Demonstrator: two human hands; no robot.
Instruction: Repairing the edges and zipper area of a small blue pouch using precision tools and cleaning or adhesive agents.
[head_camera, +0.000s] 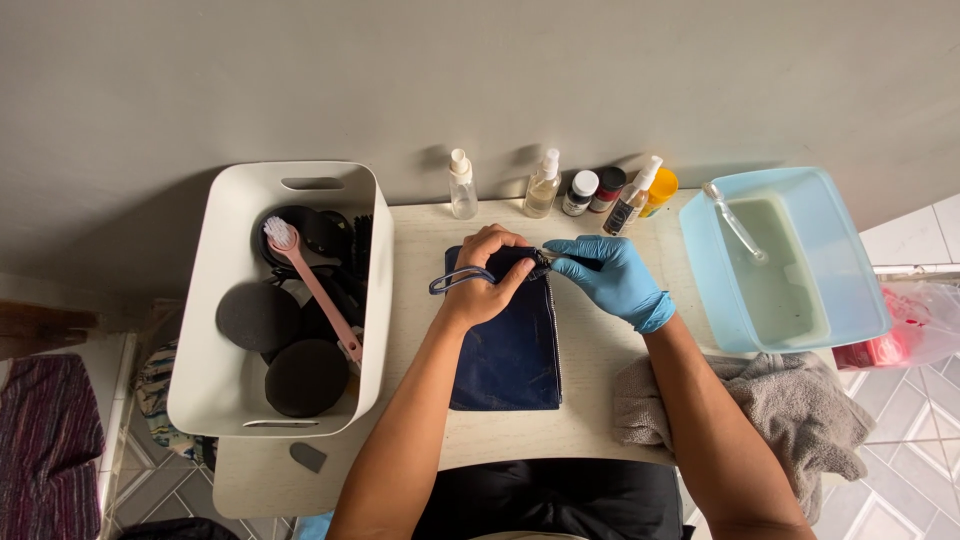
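Pale table (600, 390) against grey wall; left hand (487, 272) grips navy pouch (510, 350); gloved right hand (610, 278) pinches zip.

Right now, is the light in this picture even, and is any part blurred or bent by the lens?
In the head view the light is soft; bottles cast faint shadows on the wall. The pouch and both hands, left and gloved right, look sharp. The table edge curves slightly.
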